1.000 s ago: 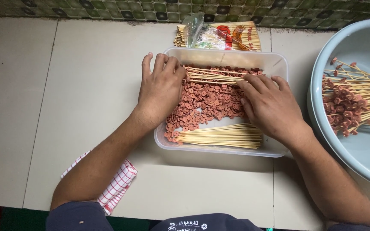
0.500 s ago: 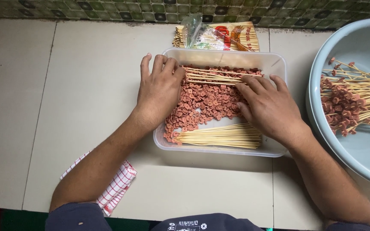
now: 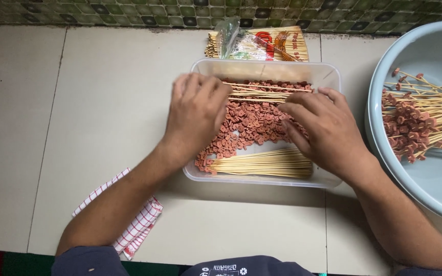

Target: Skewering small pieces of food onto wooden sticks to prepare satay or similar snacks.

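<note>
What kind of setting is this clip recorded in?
Probably a home or small food-stall prep spot on a tiled floor. Both hands work in a clear plastic tub of small sausage pieces and bamboo skewers, with finished skewers in a pale blue basin.

Skewers [image 3: 267,164] lie in tub [image 3: 262,69], basin [image 3: 436,194] to its right.
</note>
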